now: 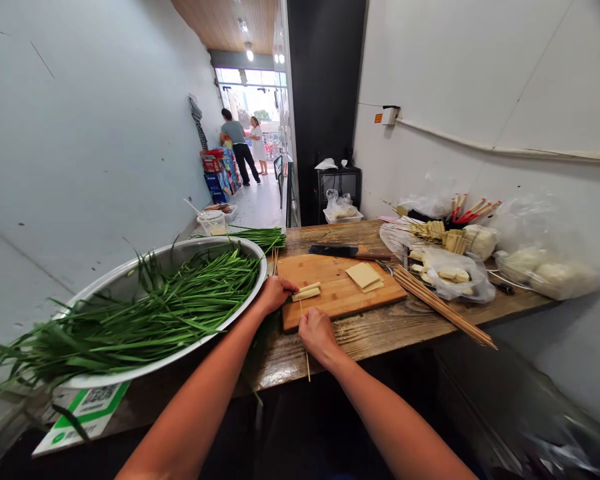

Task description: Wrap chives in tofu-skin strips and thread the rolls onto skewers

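My left hand (275,292) pinches a small stack of pale tofu strips (306,291) at the near left corner of a wooden cutting board (337,287). My right hand (316,331) grips a thin bamboo skewer (307,365) whose tip points up into the strips. The skewer's tail sticks out below my fist, over the table edge. More flat tofu slices (364,275) lie in the middle of the board.
A big metal basin (130,283) of green chives sits at left. A cleaver (347,251) lies behind the board. A bundle of skewers (443,305), bagged tofu (453,270) and chopsticks (473,210) fill the right side. Two people stand far down the corridor.
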`<state>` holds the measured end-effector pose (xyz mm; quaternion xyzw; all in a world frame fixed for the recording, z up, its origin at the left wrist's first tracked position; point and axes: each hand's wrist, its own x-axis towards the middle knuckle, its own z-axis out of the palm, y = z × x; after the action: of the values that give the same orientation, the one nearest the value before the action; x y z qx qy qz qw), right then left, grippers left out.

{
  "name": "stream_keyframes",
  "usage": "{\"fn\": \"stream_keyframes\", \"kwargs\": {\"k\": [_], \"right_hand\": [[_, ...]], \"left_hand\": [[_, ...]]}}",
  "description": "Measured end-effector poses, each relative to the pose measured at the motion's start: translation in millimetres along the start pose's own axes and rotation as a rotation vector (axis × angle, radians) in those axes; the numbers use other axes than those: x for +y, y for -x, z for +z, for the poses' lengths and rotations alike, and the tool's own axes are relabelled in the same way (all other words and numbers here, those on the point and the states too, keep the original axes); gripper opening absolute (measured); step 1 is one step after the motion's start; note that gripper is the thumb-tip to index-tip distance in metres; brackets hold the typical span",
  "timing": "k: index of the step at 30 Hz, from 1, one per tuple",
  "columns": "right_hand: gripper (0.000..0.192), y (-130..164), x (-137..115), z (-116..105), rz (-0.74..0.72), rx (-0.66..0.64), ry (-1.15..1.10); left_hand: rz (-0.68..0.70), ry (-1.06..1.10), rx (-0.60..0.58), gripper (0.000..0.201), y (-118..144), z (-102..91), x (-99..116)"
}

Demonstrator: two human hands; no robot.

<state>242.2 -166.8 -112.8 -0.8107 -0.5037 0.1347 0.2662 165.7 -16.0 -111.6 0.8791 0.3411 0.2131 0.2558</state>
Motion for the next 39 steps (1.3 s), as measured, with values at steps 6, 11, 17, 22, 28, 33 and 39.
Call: {"fn": "stream_keyframes", "kwargs": {"k": [6,11,17,22,28,33,39], "right_hand": [[0.022,0,5,1,-0.026,-0.023,0.021],[0.022,0,8,2,-0.027,-0.025,0.003],[0.02,0,9,4,-0.039,-0.019,-0.001],[0.021,2,9,2,-0.057,-0.01,-0.011],[0.02,4,9,-1,-0.067,-0.022,-0.011],[0.018,8,10,-2,-0.077,-0.037,-0.002],[0.018,23,15,-8,-0.087,-0.035,-0.028]], "left_hand": [[-0.022,-0.002,-0.031,0.029,0,-0.6,-2],[-0.03,-0.025,-0.066,0.025,0,-4.0,2],[-0.069,-0.08,-0.07,0.017,3,-9.8,20],[-0.067,-0.203,-0.089,0.018,5,-11.3,32],[-0.063,-0.286,-0.097,0.022,4,-11.2,39],[-0.062,-0.295,-0.104,0.024,3,-11.3,41],[-0.053,-0.306,-0.112,0.025,3,-11.9,41]]}}
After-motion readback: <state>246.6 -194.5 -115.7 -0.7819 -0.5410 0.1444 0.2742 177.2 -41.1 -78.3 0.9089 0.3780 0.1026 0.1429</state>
